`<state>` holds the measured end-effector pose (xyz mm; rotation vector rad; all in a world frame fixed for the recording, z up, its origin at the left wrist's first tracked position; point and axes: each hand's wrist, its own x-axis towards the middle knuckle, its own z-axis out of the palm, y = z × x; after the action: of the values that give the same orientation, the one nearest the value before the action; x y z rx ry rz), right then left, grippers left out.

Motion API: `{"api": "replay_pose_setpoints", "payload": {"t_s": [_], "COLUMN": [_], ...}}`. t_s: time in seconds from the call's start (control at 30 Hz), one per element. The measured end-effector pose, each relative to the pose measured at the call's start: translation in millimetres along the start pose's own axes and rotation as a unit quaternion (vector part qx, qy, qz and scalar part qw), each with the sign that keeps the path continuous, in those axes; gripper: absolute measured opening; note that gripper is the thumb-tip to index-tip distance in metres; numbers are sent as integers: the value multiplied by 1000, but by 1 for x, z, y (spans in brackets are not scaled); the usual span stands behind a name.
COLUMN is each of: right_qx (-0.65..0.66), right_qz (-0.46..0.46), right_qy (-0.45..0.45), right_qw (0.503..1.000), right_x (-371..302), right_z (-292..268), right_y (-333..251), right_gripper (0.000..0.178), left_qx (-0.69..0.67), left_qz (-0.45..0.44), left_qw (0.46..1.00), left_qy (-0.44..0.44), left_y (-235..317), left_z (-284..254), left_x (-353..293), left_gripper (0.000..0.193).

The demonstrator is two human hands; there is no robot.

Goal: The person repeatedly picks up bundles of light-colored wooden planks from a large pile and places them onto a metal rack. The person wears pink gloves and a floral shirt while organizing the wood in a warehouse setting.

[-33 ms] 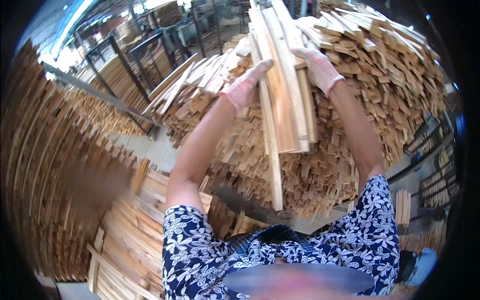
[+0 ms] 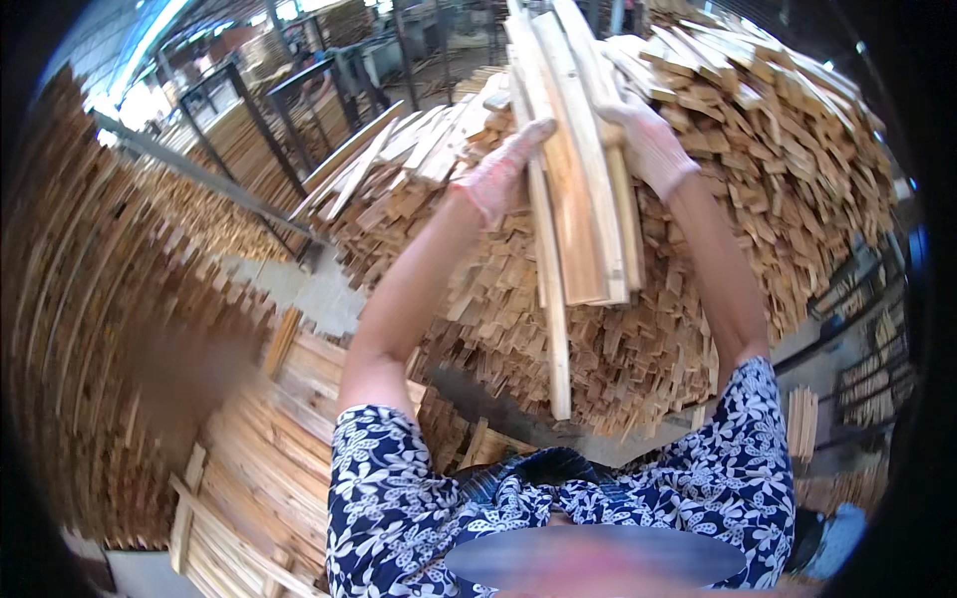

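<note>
A bundle of long wooden strips (image 2: 576, 214) lies lengthwise between my gloved hands, over a big wood pile (image 2: 478, 319). My left hand (image 2: 506, 169) is closed on the bundle's left side, its thumb over the edge. My right hand (image 2: 648, 142) grips the right side, with some fingers hidden behind the wood. Both gloves are whitish with reddish patches. One narrow strip (image 2: 560, 374) sticks out farther toward me than the others.
On the left rises a tall stack of boards (image 2: 90, 329). Wider planks (image 2: 269, 468) lie at the lower left, beside my left arm. Dark metal frames (image 2: 239, 120) stand at the far left. At the right edge is a rack (image 2: 867, 369) holding more strips.
The view has shifted slightly, so my hands and the bundle appear a little farther right. My grip on the strips looks the same.
</note>
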<state>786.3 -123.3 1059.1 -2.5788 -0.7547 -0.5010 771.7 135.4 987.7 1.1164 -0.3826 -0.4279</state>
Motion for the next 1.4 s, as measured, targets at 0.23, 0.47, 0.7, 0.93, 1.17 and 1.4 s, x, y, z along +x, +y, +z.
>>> {"api": "replay_pose_setpoints", "payload": {"t_s": [0.23,0.47,0.7,0.93,1.17,1.4], "right_qx": [468,670,615,793,757,757], "right_qz": [67,164,104,149,150,107], "right_qy": [33,-45,98,-77,-300,-424], "right_qw": [881,723,776,586,561,485], "right_x": [-83,-56,-96,-91,-137,-195], "right_z": [21,66,173,276,265,277], "right_y": [-61,-103,-162,-215,-372,-423], "right_gripper": [87,93,95,79,76,75], "left_qx": [-96,9,41,8,-20,92], "left_qz": [0,40,35,34,16,124], "left_qw": [995,997,991,984,931,816], "left_qy": [7,69,119,177,365,557], "left_y": [5,-16,-32,-77,-101,-144], "left_z": [9,-16,-63,-98,-76,33], "left_x": [-25,-52,-190,-329,-492,-575], "left_gripper": [91,98,81,70,68,51]}}
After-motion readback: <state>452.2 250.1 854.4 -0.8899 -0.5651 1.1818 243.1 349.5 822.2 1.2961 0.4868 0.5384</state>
